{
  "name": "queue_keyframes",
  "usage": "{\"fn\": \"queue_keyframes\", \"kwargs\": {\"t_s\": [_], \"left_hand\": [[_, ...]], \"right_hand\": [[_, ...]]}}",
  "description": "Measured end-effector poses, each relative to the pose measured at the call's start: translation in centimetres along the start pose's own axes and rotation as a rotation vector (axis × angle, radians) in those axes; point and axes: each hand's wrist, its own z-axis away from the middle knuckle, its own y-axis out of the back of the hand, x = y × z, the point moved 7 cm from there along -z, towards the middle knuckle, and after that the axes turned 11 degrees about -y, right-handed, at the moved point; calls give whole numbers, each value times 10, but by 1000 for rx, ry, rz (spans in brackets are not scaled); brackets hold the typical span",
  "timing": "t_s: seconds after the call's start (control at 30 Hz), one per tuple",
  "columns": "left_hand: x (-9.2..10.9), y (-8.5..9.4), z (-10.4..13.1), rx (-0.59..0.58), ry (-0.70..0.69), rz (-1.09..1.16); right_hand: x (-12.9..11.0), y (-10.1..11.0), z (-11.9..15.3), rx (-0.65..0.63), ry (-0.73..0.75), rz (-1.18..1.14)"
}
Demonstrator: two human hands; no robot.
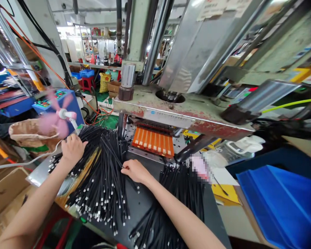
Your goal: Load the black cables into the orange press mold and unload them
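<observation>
A large pile of black cables (106, 180) with silvery connector ends is fanned out on the dark work surface in front of me. My left hand (74, 148) lies over a bunch of cables at the pile's upper left, fingers curled down on them and thumb sticking out. At the pile's right edge, my right hand (134, 170) pinches a black cable (134, 184), thumb and fingertips together. Beyond it, an orange fixture (153, 141) with a row of pale pieces sits under the press (181, 116). More black cables (182, 186) lie under and beside my right forearm.
A pink fan (62, 114) spins at the left, close to my left hand. Blue bins (280, 207) stand at the right, beside a white plastic jug (245, 145). Cardboard boxes (7, 193) are at the lower left. Steel press columns rise ahead.
</observation>
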Motion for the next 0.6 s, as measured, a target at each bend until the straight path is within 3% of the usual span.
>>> {"fn": "queue_keyframes", "kwargs": {"t_s": [0.13, 0.23, 0.3, 0.37, 0.43, 0.5, 0.6], "left_hand": [[22, 24, -2, 123, -111, 96], [49, 26, -10, 99, -265, 417], [72, 21, -21, 47, -386, 699], [96, 21, -36, 63, -491, 946], [114, 26, -52, 154, -536, 1094], [131, 33, -64, 248, -588, 1136], [156, 49, -67, 364, -780, 1119]], "right_hand": [[-15, 5, 16, 124, 141, 120], [-21, 32, 31, 349, 297, 205], [-17, 57, 30, 485, 305, 187], [-4, 86, 18, 593, 241, 64], [17, 112, -2, 666, 118, -135], [42, 130, -26, 697, -37, -315], [69, 141, -57, 707, -181, -423]]}}
